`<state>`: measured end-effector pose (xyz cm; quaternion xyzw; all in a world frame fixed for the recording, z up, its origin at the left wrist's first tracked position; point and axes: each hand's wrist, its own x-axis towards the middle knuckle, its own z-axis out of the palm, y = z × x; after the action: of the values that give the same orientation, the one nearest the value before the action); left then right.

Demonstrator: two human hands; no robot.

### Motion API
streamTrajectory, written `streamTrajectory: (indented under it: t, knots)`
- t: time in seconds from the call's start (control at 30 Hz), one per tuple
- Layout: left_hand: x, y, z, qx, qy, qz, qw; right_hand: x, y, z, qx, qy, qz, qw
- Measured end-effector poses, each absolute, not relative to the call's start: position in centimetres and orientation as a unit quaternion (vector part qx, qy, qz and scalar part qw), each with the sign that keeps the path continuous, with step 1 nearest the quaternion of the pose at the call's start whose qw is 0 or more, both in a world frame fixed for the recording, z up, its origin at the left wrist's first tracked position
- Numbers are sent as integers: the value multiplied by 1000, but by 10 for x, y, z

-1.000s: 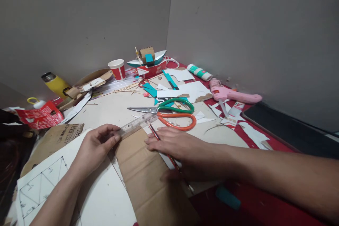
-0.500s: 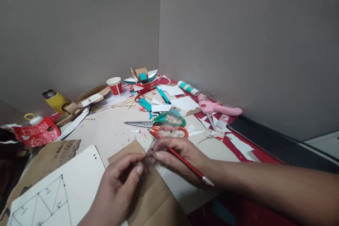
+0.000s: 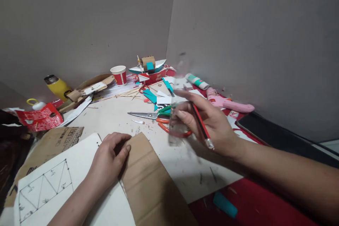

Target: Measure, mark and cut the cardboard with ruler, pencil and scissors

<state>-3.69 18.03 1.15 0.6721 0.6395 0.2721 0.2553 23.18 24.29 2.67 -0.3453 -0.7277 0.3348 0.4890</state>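
Observation:
My left hand (image 3: pixel 109 157) rests palm down on the edge of a brown cardboard sheet (image 3: pixel 150 183), beside a white paper (image 3: pixel 53 187) with a drawn triangle pattern. My right hand (image 3: pixel 209 122) is raised above the table and grips a clear plastic ruler (image 3: pixel 176 113), blurred by motion, together with a red pencil (image 3: pixel 201 127) that lies between its fingers. Just beyond the right hand lie scissors (image 3: pixel 156 116) with green and orange handles.
A pink glue gun (image 3: pixel 229 104), a glue stick (image 3: pixel 197 81), a red-and-white paper cup (image 3: pixel 119 75), a small cardboard boat model (image 3: pixel 148 67), a yellow bottle (image 3: pixel 57 85) and paper scraps litter the table. A dark tablet (image 3: pixel 275 130) lies right. Grey walls close the corner.
My right hand has lifted the ruler and pencil up and to the right. My left hand let go of the ruler and settled flat on the cardboard.

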Motion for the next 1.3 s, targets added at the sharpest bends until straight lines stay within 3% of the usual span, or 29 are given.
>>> streamTrajectory:
  t: [0.17,0.3,0.47,0.87,1.3]
  knots:
    - [-36,180,9,629,636,301,331,233,244,23,-286,-855,197,386]
    - [-49,187,10,539,639,368,407,234,249,20,-191,-908,157,337]
    - [-58,192,20,457,636,471,406,236,255,17,-162,-938,123,282]
    - [-51,185,24,592,617,296,427,209,265,22,-149,-964,92,198]
    - [-63,193,24,621,620,233,420,200,290,-7,-159,-956,79,234]
